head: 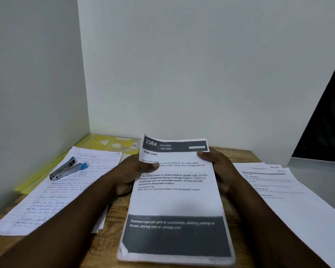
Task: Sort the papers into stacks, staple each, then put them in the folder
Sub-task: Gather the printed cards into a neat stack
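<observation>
Fingers (153, 165) of left hand (132, 175) and right hand (219, 171) grip the printed stack (174, 200) by its side edges, centre of table (112, 213). Step, judged: squaring a sorted stack. Next probably needs the stapler (68, 169), lying on handwritten sheets (52, 190) at left; folder (108, 144) lies far left.

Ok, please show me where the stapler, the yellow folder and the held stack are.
stapler (65, 170): head view, on its metal body.
yellow folder (100, 142): head view, on its bare far part.
held stack (174, 202): head view, on the white middle of the top sheet.
</observation>
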Motion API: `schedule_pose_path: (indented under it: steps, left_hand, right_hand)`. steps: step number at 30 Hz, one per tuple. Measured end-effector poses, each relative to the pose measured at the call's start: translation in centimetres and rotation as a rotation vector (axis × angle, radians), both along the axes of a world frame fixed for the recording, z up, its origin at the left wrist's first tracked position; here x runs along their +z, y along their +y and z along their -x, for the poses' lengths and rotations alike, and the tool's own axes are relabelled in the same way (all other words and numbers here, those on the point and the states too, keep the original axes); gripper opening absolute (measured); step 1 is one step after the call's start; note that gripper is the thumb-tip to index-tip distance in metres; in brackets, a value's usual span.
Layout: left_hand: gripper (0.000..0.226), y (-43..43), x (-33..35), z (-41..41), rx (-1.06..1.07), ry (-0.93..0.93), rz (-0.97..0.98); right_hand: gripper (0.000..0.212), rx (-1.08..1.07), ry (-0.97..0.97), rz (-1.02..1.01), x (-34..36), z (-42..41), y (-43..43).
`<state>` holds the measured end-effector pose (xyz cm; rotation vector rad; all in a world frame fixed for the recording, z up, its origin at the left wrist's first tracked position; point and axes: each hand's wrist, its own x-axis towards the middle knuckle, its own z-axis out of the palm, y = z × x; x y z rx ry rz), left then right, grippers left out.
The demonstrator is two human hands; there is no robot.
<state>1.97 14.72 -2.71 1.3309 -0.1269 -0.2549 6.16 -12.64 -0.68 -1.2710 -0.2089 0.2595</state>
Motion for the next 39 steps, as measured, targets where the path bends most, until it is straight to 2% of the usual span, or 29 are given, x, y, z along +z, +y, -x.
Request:
schedule_pose_path:
  steps: [3,16,22,25,30,33,35,39]
  left_hand:
    - [0.042,-0.4,-0.1,0.3,-0.045,0.010,-0.054]
    - [0.049,-0.1,-0.2,0.0,-0.079,0.017,0.006]
    - [0.049,-0.3,-0.2,-0.1,-0.068,0.010,-0.021]
    - [0.046,-0.2,-0.2,0.0,-0.067,0.016,-0.013]
    - [0.041,-0.5,0.0,-0.2,0.010,0.005,-0.026]
    - [0.039,-0.3,-0.1,-0.4,0.081,0.008,-0.002]
    - [0.041,-0.2,-0.1,-0.5,0.103,0.010,0.011]
    - [0.061,0.1,0.4,-0.4,0.116,0.100,0.161]
  right_hand:
    - [0.039,-0.084,-0.048,-0.069,0.2,-0.4,-0.4]
    - [0.016,-0.205,-0.071,-0.021,-0.1,-0.8,0.6]
    - [0.025,-0.238,-0.116,0.051,0.0,-0.9,0.4]
    - [0.022,-0.262,-0.109,0.052,-0.1,-1.1,0.4]
    - [0.027,-0.182,-0.077,-0.047,-0.2,-1.1,0.4]
    - [0.050,0.046,0.022,-0.007,-0.6,-0.6,0.0]
    - [0.046,0.131,0.044,0.099,-1.0,-0.3,0.1]
    - [0.037,0.063,0.008,0.144,-1.1,-0.2,0.6]
